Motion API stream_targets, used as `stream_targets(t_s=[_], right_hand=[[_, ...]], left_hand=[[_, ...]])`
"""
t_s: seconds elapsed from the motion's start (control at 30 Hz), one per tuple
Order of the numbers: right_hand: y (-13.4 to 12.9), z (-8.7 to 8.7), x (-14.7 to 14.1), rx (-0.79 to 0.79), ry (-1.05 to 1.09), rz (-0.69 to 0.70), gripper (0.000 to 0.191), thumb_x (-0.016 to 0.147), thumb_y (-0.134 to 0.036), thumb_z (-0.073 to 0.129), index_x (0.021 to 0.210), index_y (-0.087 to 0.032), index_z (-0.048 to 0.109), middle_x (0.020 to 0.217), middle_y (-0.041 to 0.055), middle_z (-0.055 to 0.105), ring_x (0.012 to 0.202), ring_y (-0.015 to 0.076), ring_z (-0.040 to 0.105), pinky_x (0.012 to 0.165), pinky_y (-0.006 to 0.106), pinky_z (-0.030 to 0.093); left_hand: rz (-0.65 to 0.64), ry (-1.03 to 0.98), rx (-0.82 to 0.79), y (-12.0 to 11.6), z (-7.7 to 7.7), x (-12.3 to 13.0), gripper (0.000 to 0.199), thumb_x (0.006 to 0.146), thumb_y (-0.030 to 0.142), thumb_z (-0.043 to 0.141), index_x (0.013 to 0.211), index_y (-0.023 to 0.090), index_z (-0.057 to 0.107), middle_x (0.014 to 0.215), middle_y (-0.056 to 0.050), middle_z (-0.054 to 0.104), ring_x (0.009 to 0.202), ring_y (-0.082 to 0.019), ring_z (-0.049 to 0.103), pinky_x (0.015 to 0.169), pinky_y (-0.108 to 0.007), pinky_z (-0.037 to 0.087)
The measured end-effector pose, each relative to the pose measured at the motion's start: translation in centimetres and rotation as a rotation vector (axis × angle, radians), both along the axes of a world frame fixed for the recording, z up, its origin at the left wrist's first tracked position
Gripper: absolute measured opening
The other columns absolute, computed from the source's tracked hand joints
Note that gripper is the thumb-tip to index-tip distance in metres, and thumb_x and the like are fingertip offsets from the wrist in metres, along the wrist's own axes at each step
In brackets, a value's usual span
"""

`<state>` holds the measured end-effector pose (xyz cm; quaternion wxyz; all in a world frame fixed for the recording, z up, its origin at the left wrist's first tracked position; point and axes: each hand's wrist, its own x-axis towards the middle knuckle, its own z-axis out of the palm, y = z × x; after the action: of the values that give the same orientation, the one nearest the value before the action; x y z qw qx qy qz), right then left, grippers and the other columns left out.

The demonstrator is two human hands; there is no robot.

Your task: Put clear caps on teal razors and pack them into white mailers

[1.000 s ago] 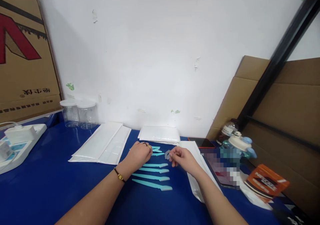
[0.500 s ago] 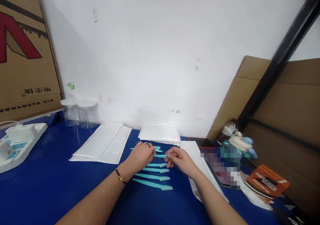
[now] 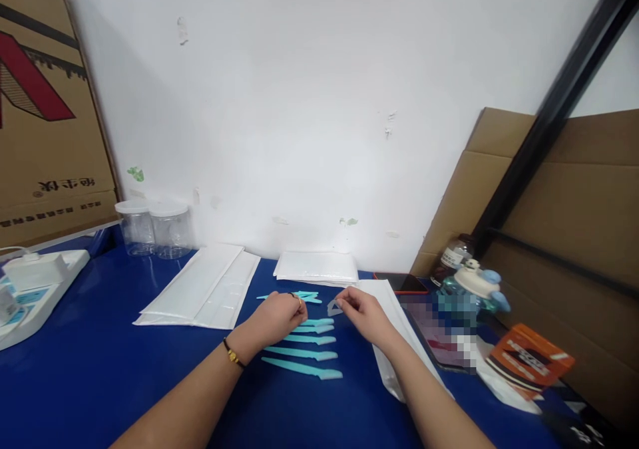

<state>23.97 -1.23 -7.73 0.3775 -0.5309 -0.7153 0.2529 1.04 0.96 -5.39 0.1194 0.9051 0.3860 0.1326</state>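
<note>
Turquoise eyebrow razors (image 3: 302, 367) lie in a row, one behind another, blade ends to the right. My left hand (image 3: 278, 317) is closed over the far end of this row, its fingers around the handle of an eyebrow razor (image 3: 322, 322); the grip itself is partly hidden. Just to the right, my right hand (image 3: 365, 312) pinches a small clear plastic cap (image 3: 333, 308), apart from the razor. Behind my left hand lies a small loose pile of more turquoise razors (image 3: 310, 297).
White padded envelopes (image 3: 197, 283) lie at left, with another stack (image 3: 315, 266) by the wall and one envelope (image 3: 387, 302) under my right forearm. Clear jars (image 3: 170, 233) and a power strip (image 3: 64, 276) stand left. Phones (image 3: 402, 283), bottles (image 3: 469, 289) and an orange pouch (image 3: 529, 359) sit right.
My right hand has drawn slightly up and right, away from the razor, and the clear cap now shows between its fingers. My left hand has moved slightly down and left.
</note>
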Motion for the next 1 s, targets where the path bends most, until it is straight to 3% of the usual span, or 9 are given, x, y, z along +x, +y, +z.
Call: stream_targets(t_s=[0.07,0.13,0.27,0.43,0.53,0.8,1.0], right_hand=[[0.2,0.1,0.9,0.117,-0.22,-0.034,0.01,0.08,-0.023,0.051,0.08,-0.02,0.06,0.082,0.0024,0.061,0.072,0.0151,0.056,0.066,0.027,0.041],[0.2,0.1,1.3,0.138,-0.382,-0.015,0.012,0.076,-0.015,0.052,0.081,-0.021,0.062,0.087,0.0026,0.06,0.077,0.016,0.056,0.072,0.027,0.04],[0.1,0.1,0.9,0.116,-0.599,0.016,0.016,0.075,-0.016,0.053,0.087,-0.022,0.063,0.091,0.0022,0.058,0.08,0.0163,0.056,0.076,0.029,0.037],[-0.2,0.2,-0.1,0.134,-0.731,0.007,0.011,0.075,-0.014,0.05,0.076,-0.019,0.06,0.081,0.0026,0.057,0.07,0.0145,0.053,0.073,0.028,0.035],[-0.2,0.1,-0.2,0.127,-0.685,-0.008,0.009,0.074,-0.013,0.049,0.072,-0.018,0.056,0.078,0.003,0.057,0.067,0.0137,0.051,0.066,0.026,0.035],[0.0,0.0,0.3,0.024,-0.176,-0.011,0.01,0.08,-0.022,0.046,0.079,-0.019,0.056,0.068,-0.0004,0.059,0.059,0.0124,0.052,0.054,0.022,0.037],[0.0,0.0,-0.1,0.004,-0.071,-0.013,0.013,0.079,-0.021,0.046,0.078,-0.02,0.059,0.065,-0.0005,0.06,0.058,0.0129,0.054,0.054,0.022,0.038]], left_hand=[[-0.02,0.012,-0.061,0.1,-0.2,-0.2,0.018,0.08,0.021,0.046,0.071,0.02,0.061,0.073,0.001,0.065,0.069,-0.014,0.058,0.064,-0.022,0.037],[-0.008,0.012,-0.085,0.3,-0.5,-0.3,0.015,0.078,0.022,0.048,0.076,0.021,0.062,0.074,0.001,0.065,0.07,-0.015,0.058,0.061,-0.022,0.037],[0.118,0.011,0.052,1.3,-0.9,-0.7,0.017,0.079,0.024,0.051,0.091,0.024,0.062,0.088,0.0,0.064,0.081,-0.017,0.058,0.07,-0.025,0.038],[0.214,0.065,0.177,2.5,-1.7,-1.1,0.021,0.081,0.026,0.053,0.1,0.025,0.061,0.103,-0.004,0.061,0.1,-0.021,0.053,0.078,-0.03,0.036],[0.22,0.074,0.183,2.7,-2.2,-0.9,0.016,0.082,0.027,0.052,0.095,0.024,0.061,0.098,-0.004,0.061,0.096,-0.021,0.054,0.076,-0.03,0.036],[0.187,0.096,0.24,2.8,-2.2,-0.5,0.019,0.088,0.022,0.041,0.082,0.02,0.059,0.085,-0.004,0.062,0.088,-0.019,0.054,0.072,-0.03,0.033],[0.161,0.033,0.301,2.7,-1.8,-0.5,0.021,0.09,0.023,0.04,0.081,0.02,0.058,0.084,-0.004,0.062,0.087,-0.018,0.054,0.071,-0.031,0.031]])
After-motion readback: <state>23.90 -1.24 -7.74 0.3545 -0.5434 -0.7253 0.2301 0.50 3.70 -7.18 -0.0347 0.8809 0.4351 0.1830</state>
